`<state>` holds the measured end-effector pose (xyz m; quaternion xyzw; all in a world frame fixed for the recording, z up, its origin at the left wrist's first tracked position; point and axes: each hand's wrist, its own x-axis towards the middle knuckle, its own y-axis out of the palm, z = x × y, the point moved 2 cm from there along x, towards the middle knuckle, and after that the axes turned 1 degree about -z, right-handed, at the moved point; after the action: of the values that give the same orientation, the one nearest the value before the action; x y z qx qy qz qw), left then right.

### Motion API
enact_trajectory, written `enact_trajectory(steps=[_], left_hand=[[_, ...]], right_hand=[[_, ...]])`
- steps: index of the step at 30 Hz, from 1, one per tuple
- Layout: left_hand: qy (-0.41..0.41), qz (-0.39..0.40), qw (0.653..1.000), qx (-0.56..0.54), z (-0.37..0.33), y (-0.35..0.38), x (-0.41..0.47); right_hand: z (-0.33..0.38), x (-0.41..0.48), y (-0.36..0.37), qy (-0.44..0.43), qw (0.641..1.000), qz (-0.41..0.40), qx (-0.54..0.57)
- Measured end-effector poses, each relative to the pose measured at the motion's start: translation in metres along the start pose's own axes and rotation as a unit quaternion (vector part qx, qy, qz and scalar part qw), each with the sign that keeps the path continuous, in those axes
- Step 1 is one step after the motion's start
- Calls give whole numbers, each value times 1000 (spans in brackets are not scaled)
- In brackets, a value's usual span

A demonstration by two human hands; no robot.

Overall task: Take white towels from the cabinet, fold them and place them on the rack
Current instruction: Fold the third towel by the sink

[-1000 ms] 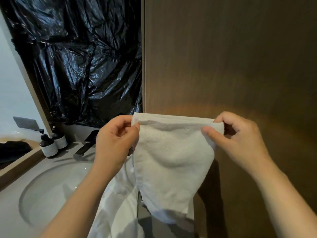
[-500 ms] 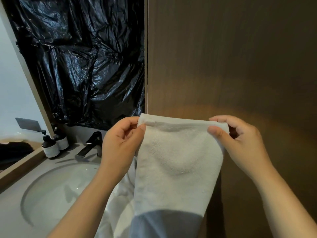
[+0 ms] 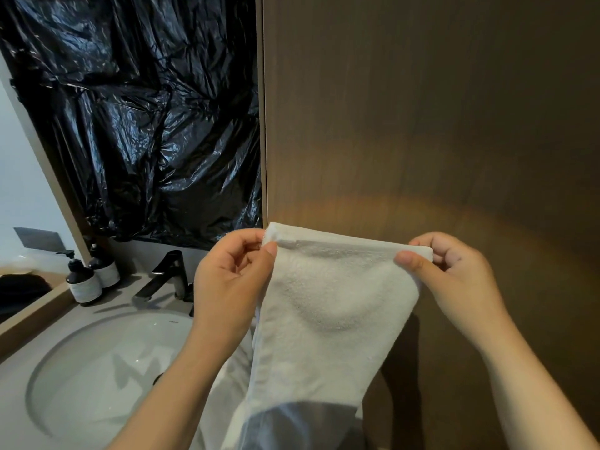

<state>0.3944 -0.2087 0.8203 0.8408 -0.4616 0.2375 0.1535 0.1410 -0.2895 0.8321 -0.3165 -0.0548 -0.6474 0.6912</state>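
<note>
My left hand [image 3: 233, 280] pinches the top left corner of the white towel [image 3: 331, 319] between thumb and curled fingers. My right hand [image 3: 454, 280] pinches the top right corner likewise. The towel hangs between them, top edge level, in front of the wood panel [image 3: 422, 125] and beside the sink [image 3: 65, 368]. Judged step: folding. The next move calls for bringing both corners together with the edges aligned. The towel's lower end is cut off, and the layers behind it are unclear. No rack is in view.
</note>
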Motion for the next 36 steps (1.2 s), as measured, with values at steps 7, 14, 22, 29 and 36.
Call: enact_trajectory(steps=[7,14,22,29,36], left_hand=[[12,14,1000,10,-5,6,0],[20,66,998,3,-8,19,-14],[59,121,990,41,-12,33,-25],[16,126,992,5,-9,38,-34],[-10,134,991,-16,-5,42,-40]], right_hand=[[-4,1,-8,10,999,-36,-9],[20,-11,-6,-45,998,6,-52],[34,-28,30,-84,993,83,-10],[29,-29,33,-94,990,93,-43],[29,-30,33,-106,988,100,-44]])
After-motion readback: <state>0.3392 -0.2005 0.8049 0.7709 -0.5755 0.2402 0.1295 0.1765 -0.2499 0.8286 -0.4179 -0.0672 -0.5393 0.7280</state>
